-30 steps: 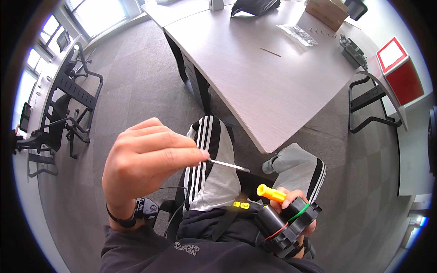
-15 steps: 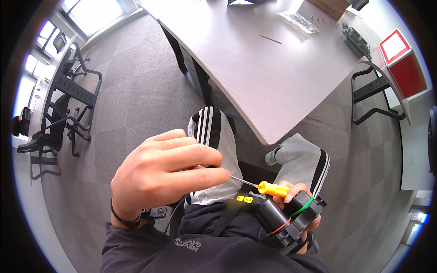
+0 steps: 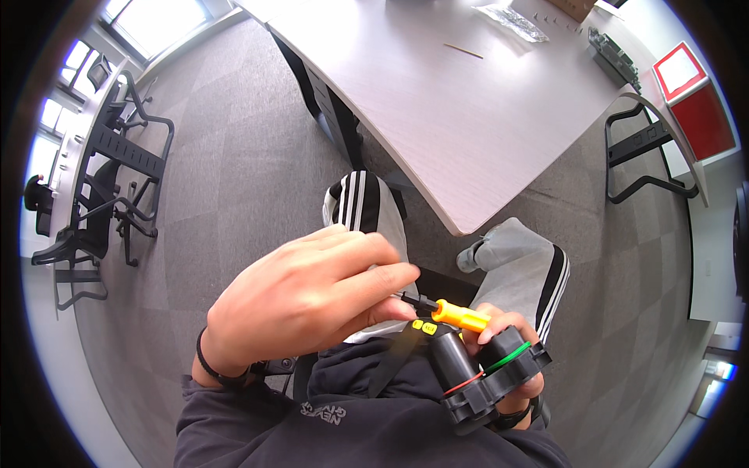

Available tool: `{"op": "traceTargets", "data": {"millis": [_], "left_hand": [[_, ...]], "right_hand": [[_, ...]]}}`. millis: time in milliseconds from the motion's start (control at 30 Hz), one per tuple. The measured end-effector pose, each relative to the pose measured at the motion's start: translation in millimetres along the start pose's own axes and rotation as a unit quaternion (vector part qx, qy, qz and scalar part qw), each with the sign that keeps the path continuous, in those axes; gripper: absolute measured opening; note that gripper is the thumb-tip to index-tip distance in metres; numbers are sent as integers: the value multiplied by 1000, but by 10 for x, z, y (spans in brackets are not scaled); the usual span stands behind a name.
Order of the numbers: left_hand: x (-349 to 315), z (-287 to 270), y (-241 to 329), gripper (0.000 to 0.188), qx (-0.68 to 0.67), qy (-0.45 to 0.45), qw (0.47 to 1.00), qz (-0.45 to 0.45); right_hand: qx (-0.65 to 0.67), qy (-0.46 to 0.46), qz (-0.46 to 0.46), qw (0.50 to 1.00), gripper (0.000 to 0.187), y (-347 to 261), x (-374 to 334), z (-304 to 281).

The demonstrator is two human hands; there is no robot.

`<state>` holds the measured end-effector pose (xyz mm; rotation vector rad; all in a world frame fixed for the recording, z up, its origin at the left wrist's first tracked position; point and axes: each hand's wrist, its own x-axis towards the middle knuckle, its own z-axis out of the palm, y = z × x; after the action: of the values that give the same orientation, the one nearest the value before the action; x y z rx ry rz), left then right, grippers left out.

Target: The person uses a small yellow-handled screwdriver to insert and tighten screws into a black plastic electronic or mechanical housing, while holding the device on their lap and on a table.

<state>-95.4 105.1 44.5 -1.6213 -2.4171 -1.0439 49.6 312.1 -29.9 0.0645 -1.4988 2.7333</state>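
Observation:
My left hand (image 3: 316, 292) is closed in a pinch, its fingertips around a dark rod-like piece (image 3: 421, 303). That piece lines up with the end of a yellow screwdriver handle (image 3: 462, 316); whether it sits inside the handle I cannot tell. My right hand (image 3: 491, 315) is wrapped around the yellow handle and a black part with two cylinders (image 3: 454, 359), one ringed in red and the other in green. The black part hides most of my right palm and fingers. Both hands are above my lap.
Ahead stands a pale table (image 3: 499, 132), its near corner close to my knees. On it lie a thin wooden stick (image 3: 463, 51), a clear plastic bag (image 3: 512, 23), several small screws, a dark grey moulded part (image 3: 613, 59) and a carton (image 3: 574, 6). Chairs and a desk are at the left.
My left hand has moved right, up to the yellow handle. A metal shaft showed between hand and handle before; now a short dark piece shows there. My right hand has barely moved.

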Motion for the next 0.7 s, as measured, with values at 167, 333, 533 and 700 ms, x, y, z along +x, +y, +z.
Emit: {"op": "traceTargets", "data": {"millis": [167, 333, 533, 700], "left_hand": [[11, -39, 5, 21, -3, -62, 998, 8], [26, -3, 2, 16, -6, -18, 999, 31], [6, 35, -9, 19, -11, 3, 999, 45], [-6, 55, -20, 20, 10, 2, 998, 56]], "right_hand": [[2, -1, -19, 1000, 61, 17, -12, -24], [-17, -7, -9, 1000, 62, -11, 5, -4], [-29, -23, -8, 999, 63, -1, 10, -32], [3, -8, -2, 1000, 61, 3, 0, 5]]}}
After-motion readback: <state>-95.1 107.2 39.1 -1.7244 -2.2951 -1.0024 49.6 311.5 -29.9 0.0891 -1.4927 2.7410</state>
